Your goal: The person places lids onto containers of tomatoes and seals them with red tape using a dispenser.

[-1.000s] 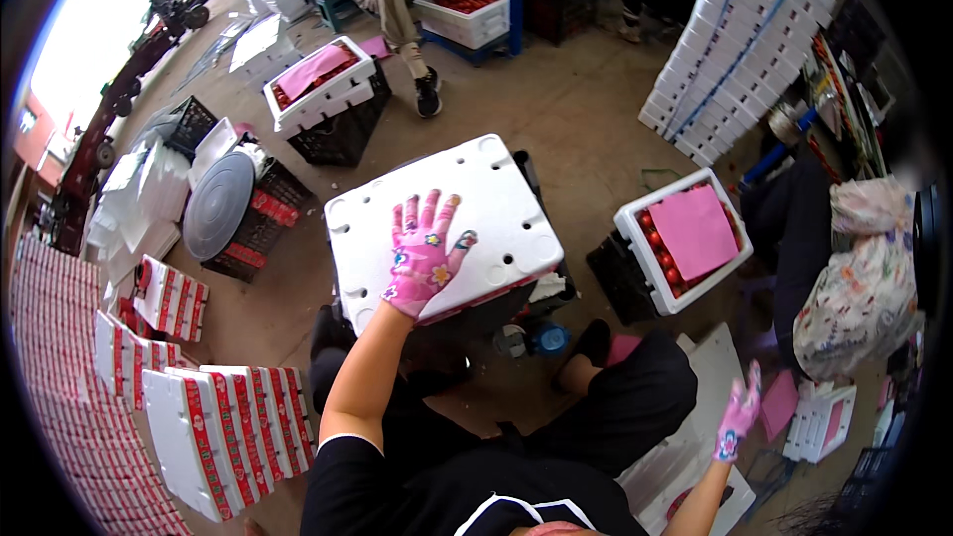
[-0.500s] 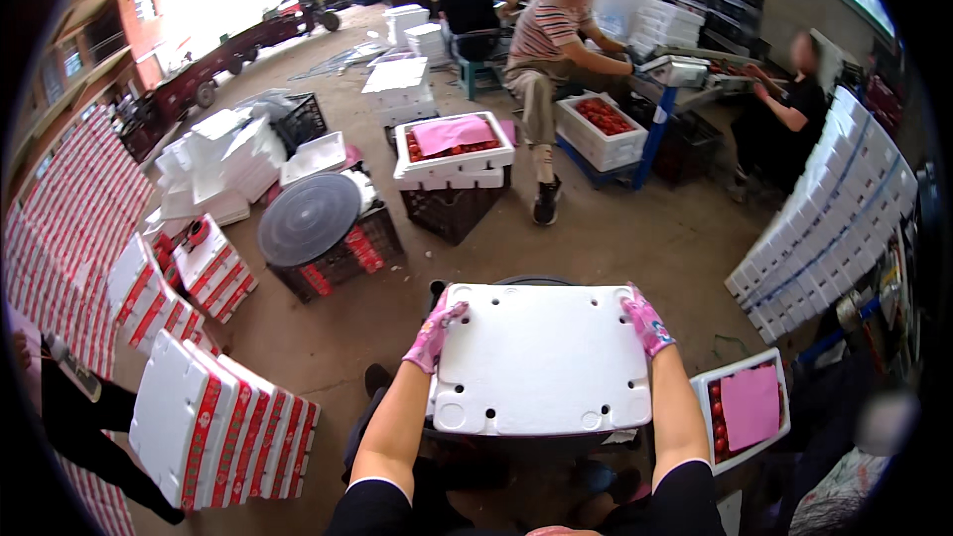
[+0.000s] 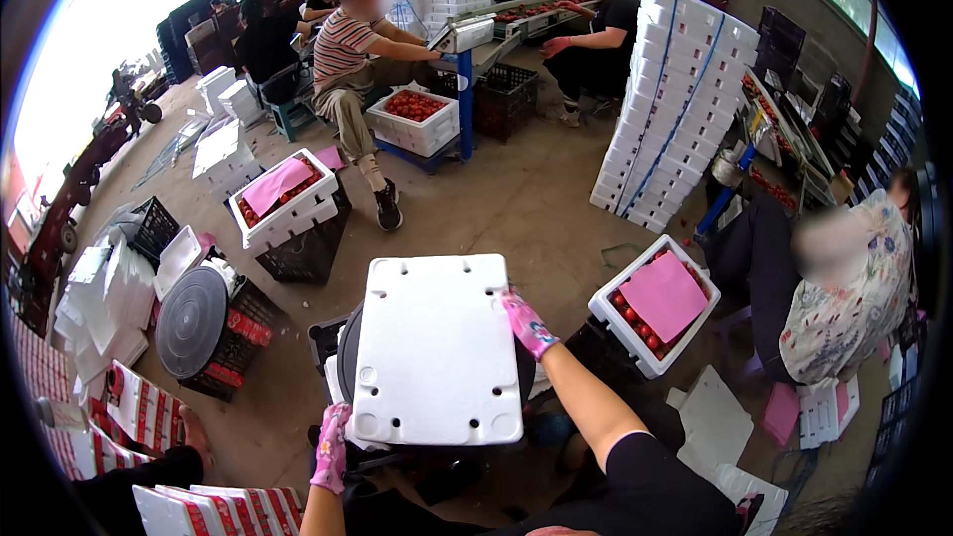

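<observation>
A white foam box (image 3: 437, 347), its lid dotted with small holes, sits in front of me on a dark round support (image 3: 347, 347). My left hand (image 3: 332, 449), in a pink patterned glove, is closed at its near left corner; the fingertips are partly hidden. On the far right edge my right hand (image 3: 529, 325), gloved alike, grips the side, with some fingers out of sight below the lid. What the box holds is hidden.
To the right stands an open foam box of tomatoes (image 3: 635, 323) under pink paper, near a seated person (image 3: 844, 288). Tall strapped foam boxes (image 3: 675, 104) rise behind. Another tomato box (image 3: 288, 199) and a black round lid (image 3: 193, 322) are leftward. Co-workers sit by a sorting table (image 3: 516, 25).
The foam box has turned about a quarter, from lying crosswise to lengthwise. My left hand has come nearer me; my right has stayed at the far side. The whole view has swung right.
</observation>
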A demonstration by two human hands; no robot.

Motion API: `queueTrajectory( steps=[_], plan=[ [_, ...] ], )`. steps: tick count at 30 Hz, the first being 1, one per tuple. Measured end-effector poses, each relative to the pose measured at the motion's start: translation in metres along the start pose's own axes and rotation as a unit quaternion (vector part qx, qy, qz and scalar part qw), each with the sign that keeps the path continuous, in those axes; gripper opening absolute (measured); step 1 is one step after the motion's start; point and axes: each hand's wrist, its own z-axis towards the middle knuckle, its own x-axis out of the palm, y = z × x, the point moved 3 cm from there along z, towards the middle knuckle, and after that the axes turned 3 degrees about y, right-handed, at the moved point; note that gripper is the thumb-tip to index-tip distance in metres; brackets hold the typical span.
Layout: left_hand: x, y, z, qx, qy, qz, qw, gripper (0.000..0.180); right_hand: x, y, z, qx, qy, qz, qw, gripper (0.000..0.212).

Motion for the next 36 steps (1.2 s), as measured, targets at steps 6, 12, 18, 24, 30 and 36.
queueTrajectory(
  steps=[6, 12, 18, 24, 30, 36],
  plan=[
    [0.063, -0.064, 0.061, 0.063, 0.024, -0.048, 0.997, 0.075, -0.004, 0.113, -0.04, 0.112, 0.16, 0.177, 0.965, 0.067],
    [0.034, -0.058, 0.121, 0.092, 0.041, -0.05, 0.994, 0.081, 0.041, 0.056, -0.129, 0.148, 0.04, 0.332, 0.931, 0.054],
    [0.064, 0.039, 0.02, 0.102, -0.063, -0.118, 0.986, 0.096, 0.031, 0.002, -0.073, 0.047, 0.056, 0.358, 0.931, 0.045],
    [0.079, 0.017, -0.057, 0.152, -0.118, 0.052, 0.98, 0.08, 0.026, 0.064, -0.127, 0.18, 0.098, 0.411, 0.888, 0.042],
    [0.109, 0.062, -0.096, 0.017, -0.075, -0.207, 0.975, 0.08, -0.002, 0.062, -0.208, 0.272, 0.13, 0.528, 0.794, 0.048],
    [0.063, 0.025, -0.16, 0.106, 0.022, -0.282, 0.953, 0.083, 0.003, 0.174, -0.229, 0.186, 0.135, 0.487, 0.843, 0.047]
  ],
)
